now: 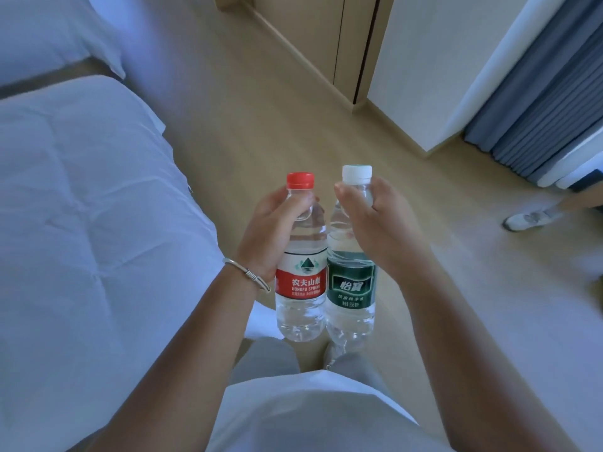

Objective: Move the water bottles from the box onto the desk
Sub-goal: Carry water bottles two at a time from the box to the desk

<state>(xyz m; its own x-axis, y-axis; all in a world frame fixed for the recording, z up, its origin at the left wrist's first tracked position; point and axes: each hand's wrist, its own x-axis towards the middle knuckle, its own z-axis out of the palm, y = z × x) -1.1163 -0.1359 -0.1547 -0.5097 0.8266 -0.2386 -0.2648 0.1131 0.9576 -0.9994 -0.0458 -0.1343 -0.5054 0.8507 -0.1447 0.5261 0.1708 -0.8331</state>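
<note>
My left hand (pixel 270 230) grips the neck and shoulder of a clear water bottle with a red cap and red label (pixel 300 285). My right hand (pixel 375 223) grips the neck of a second clear water bottle with a white cap and dark green label (pixel 350 288). Both bottles hang upright, side by side and almost touching, in front of my body above the floor. Neither a box nor a desk appears in the view.
A bed with a white duvet (pixel 81 223) fills the left side. Light wooden floor (pixel 261 125) runs ahead to a wooden wardrobe (pixel 326 37) and a white wall. Blue-grey curtains (pixel 538 102) hang at the right. Another person's white shoe (pixel 528 218) stands on the floor at the right.
</note>
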